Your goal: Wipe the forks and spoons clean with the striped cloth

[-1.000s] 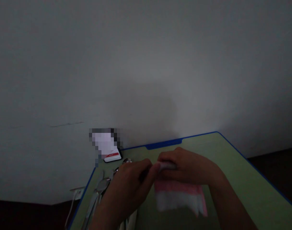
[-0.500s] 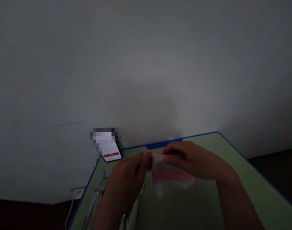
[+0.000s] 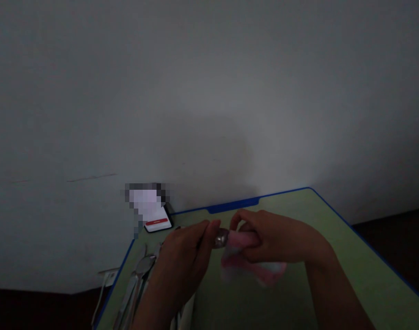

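My left hand (image 3: 189, 256) is closed, thumb and fingers pinching a shiny metal piece of cutlery, seemingly a spoon (image 3: 221, 238). Only a short rounded part of it shows; my fingers cover the rest. From the other side my right hand (image 3: 267, 233) grips a pink and white cloth (image 3: 240, 239), folded round the spoon's right end. The loose part of the cloth hangs below my right fingers, slightly blurred. Both hands are above the table (image 3: 264, 302). Beneath my left forearm lie several metal utensils (image 3: 137, 277), partly hidden by it.
A phone (image 3: 157, 222) with a lit screen leans at the table's back left corner, against the pale wall (image 3: 209, 91). The table has a blue edge and a blue strip (image 3: 233, 205) at the back. A white cable (image 3: 99, 300) hangs at lower left.
My right hand has shifted slightly down, and the cloth is now wrapped round the metal end instead of hanging flat. More of the shiny metal shows between my hands.
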The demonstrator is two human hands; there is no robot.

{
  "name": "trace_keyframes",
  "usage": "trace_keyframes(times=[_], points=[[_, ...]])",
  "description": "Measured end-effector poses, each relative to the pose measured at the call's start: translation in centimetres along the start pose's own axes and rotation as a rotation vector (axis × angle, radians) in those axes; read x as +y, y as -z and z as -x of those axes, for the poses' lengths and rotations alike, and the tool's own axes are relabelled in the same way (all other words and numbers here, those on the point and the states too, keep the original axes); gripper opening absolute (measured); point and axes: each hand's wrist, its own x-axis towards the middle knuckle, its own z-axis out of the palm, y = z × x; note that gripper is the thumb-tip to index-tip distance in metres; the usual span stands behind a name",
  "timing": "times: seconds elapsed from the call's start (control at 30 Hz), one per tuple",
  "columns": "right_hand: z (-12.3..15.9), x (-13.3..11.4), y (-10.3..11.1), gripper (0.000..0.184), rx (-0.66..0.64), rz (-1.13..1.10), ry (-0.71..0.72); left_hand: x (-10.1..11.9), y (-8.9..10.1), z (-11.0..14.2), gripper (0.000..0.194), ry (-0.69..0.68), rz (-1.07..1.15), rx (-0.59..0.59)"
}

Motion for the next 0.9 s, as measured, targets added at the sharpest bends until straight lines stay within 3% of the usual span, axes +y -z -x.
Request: trace_keyframes(times=[0.07,0.13,0.33,0.43,0.67,0.77,0.9], points=[[0.0,-0.1,0.0,0.018,-0.007,0.053,0.009,-0.1,-0.1,0.0,0.038,-0.007,0.002,0.005],[0.0,-0.1,-0.1,0.012,0.016,0.079,0.029,-0.2,-0.3,-0.1,0.037,-0.007,0.011,0.011],[0.3,-0.1,0.0,0.026,0.228,-0.002,0.012,-0.6,-0.5,0.0,0.037,0.07,0.001,0.052],[0.4,0.1,0.3,0.016,0.241,-0.055,0.008,-0.6,-0.3,-0.1,0.039,0.1,0.001,0.073],[0.0,0.6,1.0,0.021,0.306,-0.031,0.285,-0.1,-0.1,-0.3,0.04,0.15,0.066,0.085],[0.1,0.5,0.9,0.025,0.322,-0.087,0.297,0.0,-0.1,-0.3,0.04,0.178,0.087,0.119],[0.3,0.0,0.8,0.029,0.22,-0.104,0.228,0.2,0.0,-0.1,0.039,0.167,0.057,0.142]])
